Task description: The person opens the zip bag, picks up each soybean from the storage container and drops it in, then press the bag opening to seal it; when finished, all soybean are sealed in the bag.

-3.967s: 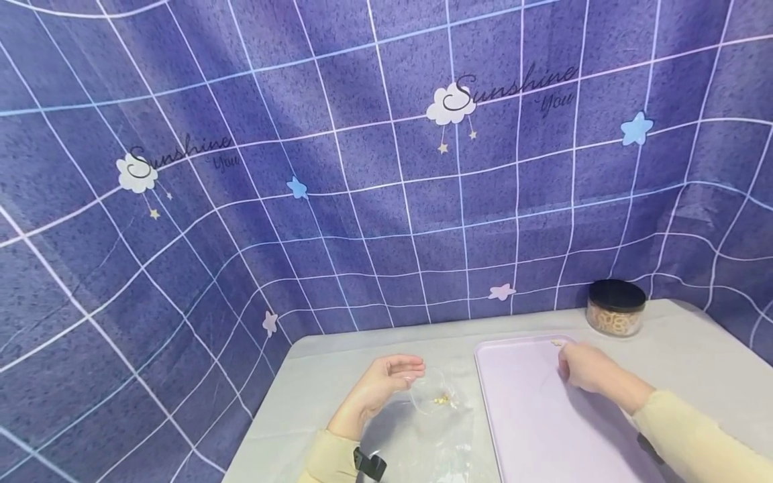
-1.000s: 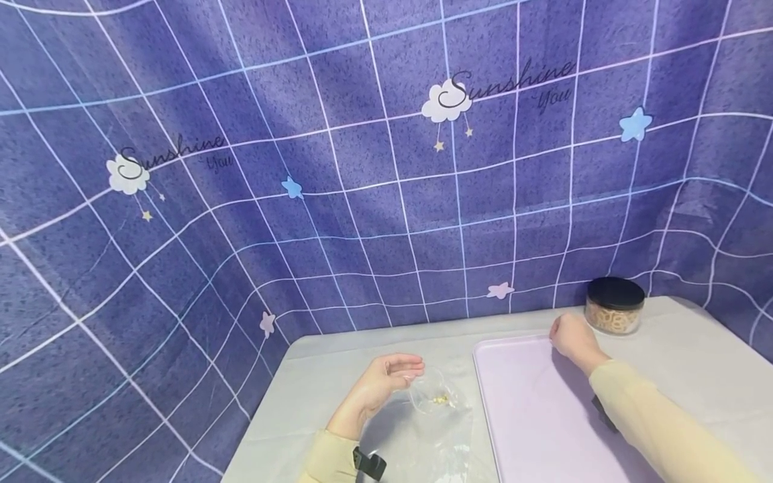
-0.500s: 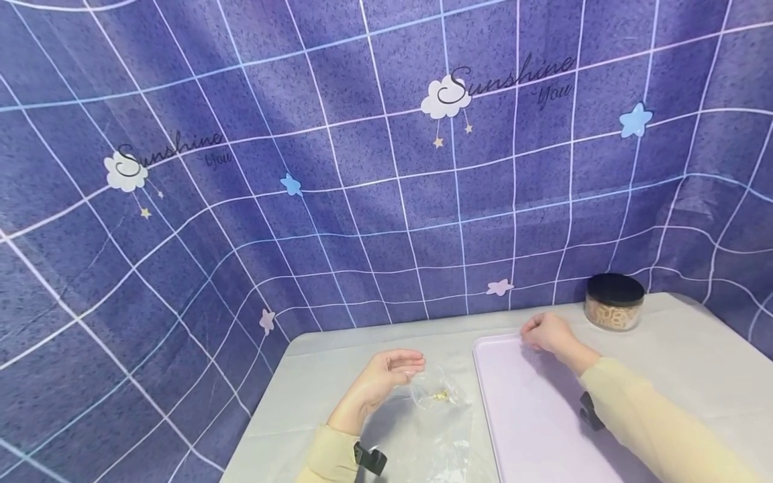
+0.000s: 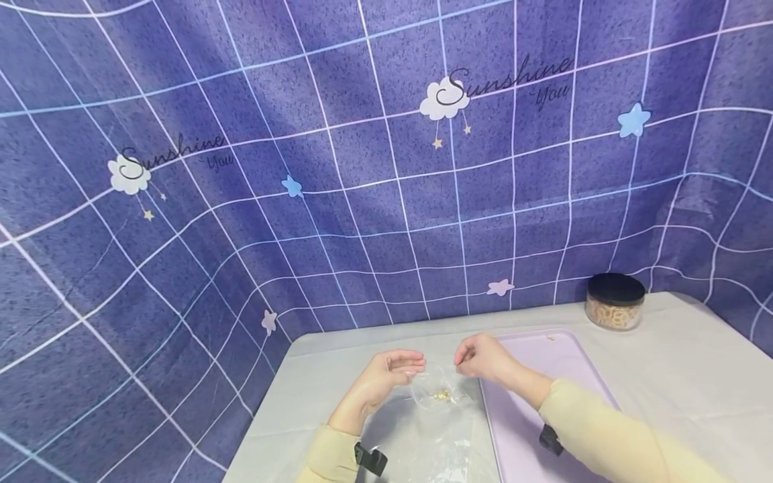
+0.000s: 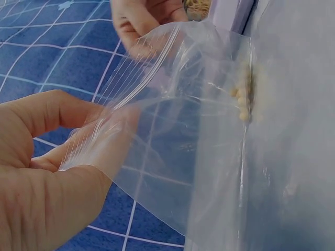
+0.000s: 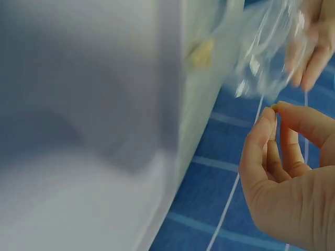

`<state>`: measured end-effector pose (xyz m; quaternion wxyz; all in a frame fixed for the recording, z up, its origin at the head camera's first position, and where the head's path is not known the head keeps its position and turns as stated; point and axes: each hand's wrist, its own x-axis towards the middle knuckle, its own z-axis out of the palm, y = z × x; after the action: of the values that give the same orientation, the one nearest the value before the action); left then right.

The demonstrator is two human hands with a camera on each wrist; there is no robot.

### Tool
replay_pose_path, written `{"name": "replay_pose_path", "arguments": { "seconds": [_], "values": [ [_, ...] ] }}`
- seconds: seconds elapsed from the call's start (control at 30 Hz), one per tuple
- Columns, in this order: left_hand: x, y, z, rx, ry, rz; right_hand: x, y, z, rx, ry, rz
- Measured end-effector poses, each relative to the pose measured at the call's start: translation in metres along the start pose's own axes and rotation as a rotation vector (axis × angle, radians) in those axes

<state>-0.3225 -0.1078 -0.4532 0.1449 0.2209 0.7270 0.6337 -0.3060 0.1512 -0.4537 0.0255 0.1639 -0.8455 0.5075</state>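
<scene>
My left hand (image 4: pixel 383 377) pinches the mouth of a clear zip bag (image 5: pixel 157 151) between thumb and fingers. Several small round yellowish pieces (image 5: pixel 242 104), bean-like, lie inside near the bag's bottom. Just beyond the bag's opening is my right hand (image 4: pixel 489 360), its thumb and index tips pressed together. A tiny yellowish piece (image 6: pixel 275 107) shows between those tips in the right wrist view, mostly hidden. Whether this hand touches the bag I cannot tell. The lilac tray (image 4: pixel 507 416) lies under the right forearm, with small tan bits (image 4: pixel 550 337) at its far edge.
A clear jar (image 4: pixel 614 302) with a black lid, filled with ring-shaped pieces, stands at the back right of the table (image 4: pixel 682 376). A purple-blue gridded cloth (image 4: pixel 362 201) hangs behind and at both sides.
My right hand has moved left from the tray's far edge to the bag's opening, uncovering the bits there. The left hand keeps its hold on the bag almost unmoved.
</scene>
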Motion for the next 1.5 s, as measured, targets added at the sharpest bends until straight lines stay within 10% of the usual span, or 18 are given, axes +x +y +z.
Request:
{"name": "replay_pose_path", "arguments": {
  "seconds": [0.57, 1.17, 1.5],
  "values": [
    [-0.003, 0.002, 0.001, 0.004, -0.019, 0.011, -0.007, -0.019, 0.031, -0.096, -0.047, -0.181],
    [0.001, -0.001, 0.0, -0.022, -0.043, 0.031, 0.008, 0.059, -0.086, -0.149, 0.26, 0.099],
    [0.0, -0.002, -0.001, -0.022, -0.04, 0.029, -0.001, 0.104, -0.129, -0.398, 0.338, 0.154]
  ]
}}
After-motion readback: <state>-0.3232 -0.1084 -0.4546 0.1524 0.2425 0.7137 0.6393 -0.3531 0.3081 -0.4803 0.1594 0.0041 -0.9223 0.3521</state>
